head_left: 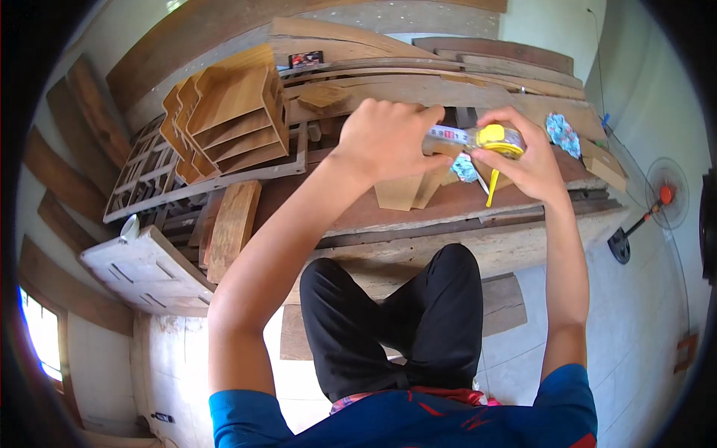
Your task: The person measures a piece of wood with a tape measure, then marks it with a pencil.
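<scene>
Midair, holding a yellow tape measure (pixel 494 137) over wooden planks (pixel 351 216).
Clasps the case between right hand (pixel 534 160) thumb and fingers; brings left hand (pixel 385 142) around the drawn-out blade (pixel 452 135), with thumb and index finger apart, cannot tell if clamped on it. Hovers near a brown wooden piece (pixel 397 193) and crumpled blue wrapper (pixel 464 169), well apart from the tiered wooden rack (pixel 231 123).

You had passable room above the near planks (pixel 418 228), but the slatted organizer (pixel 231 123) blocked the left and stacked boards (pixel 508 63) the far side.
</scene>
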Tool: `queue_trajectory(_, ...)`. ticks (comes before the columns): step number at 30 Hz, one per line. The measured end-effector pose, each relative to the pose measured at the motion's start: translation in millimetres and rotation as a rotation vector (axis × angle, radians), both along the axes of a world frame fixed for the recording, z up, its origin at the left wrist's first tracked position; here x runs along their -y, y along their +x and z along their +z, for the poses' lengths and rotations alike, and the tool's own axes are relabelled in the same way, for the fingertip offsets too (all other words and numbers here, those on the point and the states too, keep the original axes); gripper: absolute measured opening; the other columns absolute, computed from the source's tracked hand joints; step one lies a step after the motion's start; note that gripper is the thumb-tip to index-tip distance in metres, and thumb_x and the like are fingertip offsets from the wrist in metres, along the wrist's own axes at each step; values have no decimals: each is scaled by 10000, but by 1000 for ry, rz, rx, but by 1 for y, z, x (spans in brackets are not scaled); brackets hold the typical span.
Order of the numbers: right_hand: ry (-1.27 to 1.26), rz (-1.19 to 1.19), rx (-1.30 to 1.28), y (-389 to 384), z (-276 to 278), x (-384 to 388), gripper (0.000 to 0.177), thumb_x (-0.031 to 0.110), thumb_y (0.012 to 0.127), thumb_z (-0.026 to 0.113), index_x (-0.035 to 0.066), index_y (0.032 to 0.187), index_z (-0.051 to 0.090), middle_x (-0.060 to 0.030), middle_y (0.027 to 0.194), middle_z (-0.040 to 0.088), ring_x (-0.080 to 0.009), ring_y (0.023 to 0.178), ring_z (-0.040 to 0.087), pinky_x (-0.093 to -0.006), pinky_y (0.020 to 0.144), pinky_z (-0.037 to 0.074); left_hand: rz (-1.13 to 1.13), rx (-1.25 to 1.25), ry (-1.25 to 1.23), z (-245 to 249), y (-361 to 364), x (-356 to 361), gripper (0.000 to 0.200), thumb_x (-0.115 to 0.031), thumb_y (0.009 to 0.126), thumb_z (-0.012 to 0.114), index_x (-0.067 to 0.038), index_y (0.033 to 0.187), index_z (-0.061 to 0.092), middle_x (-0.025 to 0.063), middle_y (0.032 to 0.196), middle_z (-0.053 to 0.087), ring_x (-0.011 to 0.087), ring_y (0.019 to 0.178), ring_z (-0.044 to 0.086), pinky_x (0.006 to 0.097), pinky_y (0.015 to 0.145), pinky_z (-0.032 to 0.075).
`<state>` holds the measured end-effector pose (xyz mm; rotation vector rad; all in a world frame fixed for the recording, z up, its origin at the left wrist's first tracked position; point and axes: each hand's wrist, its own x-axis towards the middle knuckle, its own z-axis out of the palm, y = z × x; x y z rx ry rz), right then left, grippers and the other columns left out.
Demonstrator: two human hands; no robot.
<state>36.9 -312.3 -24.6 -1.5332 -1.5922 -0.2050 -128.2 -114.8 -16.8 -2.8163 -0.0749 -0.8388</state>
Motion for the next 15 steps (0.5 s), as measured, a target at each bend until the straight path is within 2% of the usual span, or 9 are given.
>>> queue_trajectory(3, -15, 10, -43, -6, -1, 1, 368, 147, 849, 870, 38, 1134, 665, -47, 1039, 712, -127, 958, 670, -296, 869, 536, 11, 107, 80, -12, -5, -5, 638, -709, 803, 733, -113, 1028, 699, 95, 832, 729, 293, 781, 744, 404, 689, 585)
queue_trajectory(4, -5, 13, -48, -7, -4, -1, 369, 145, 847, 871, 38, 1134, 665, -48, 1035, 714, -126, 954, 671, -296, 864, 537, -16, 228, 116, -16, -6, -7, 654, -721, 736, 786, -110, 949, 695, 72, 788, 707, 270, 743, 732, 374, 661, 580)
queue_trajectory(9, -22, -3, -58, -12, -8, -5, 366, 155, 863, 862, 42, 1140, 651, -57, 1025, 724, -125, 928, 688, -293, 836, 544, 26, 453, 76, -20, -17, -8, 706, -725, 644, 851, -107, 926, 658, 50, 839, 710, 267, 752, 736, 379, 637, 580)
queue_trajectory(15, 187, -87, -88, -27, -31, -9, 389, 168, 879, 859, 40, 1173, 639, -66, 1010, 724, -129, 915, 697, -280, 799, 548, 94, 521, -1, -32, -15, -10, 774, -745, 625, 844, -72, 961, 659, 53, 849, 691, 220, 845, 700, 358, 643, 588)
